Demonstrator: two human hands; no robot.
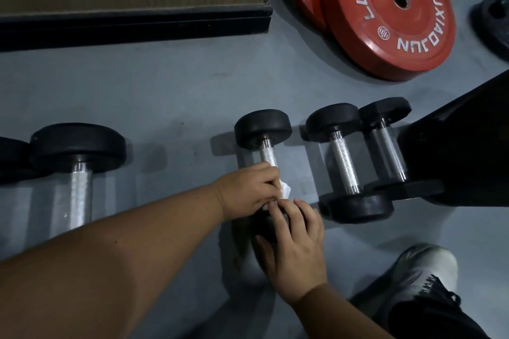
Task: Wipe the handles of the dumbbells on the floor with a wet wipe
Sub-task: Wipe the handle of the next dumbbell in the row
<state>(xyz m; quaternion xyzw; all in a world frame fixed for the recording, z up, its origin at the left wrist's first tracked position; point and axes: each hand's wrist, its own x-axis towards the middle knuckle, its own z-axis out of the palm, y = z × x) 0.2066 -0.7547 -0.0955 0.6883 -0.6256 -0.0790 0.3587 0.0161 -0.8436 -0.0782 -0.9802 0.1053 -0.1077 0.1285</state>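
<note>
Several black dumbbells with knurled silver handles lie on the grey floor. My left hand (249, 190) is closed around the lower handle of the middle dumbbell (264, 129), pressing a white wet wipe (285, 190) against it. My right hand (296, 245) rests over that dumbbell's near head, fingers curled on it, hiding most of it. To the right lie two smaller dumbbells, one (344, 162) close by and another (391, 151) beyond it. A larger dumbbell (78, 173) lies at the left.
Two red weight plates (391, 14) lean at the back right, a black plate (493, 22) beyond them. A black bench base (468, 151) stands at the right. A wooden box with a black base (132, 16) is at the back left. My shoe (424, 281) is at bottom right.
</note>
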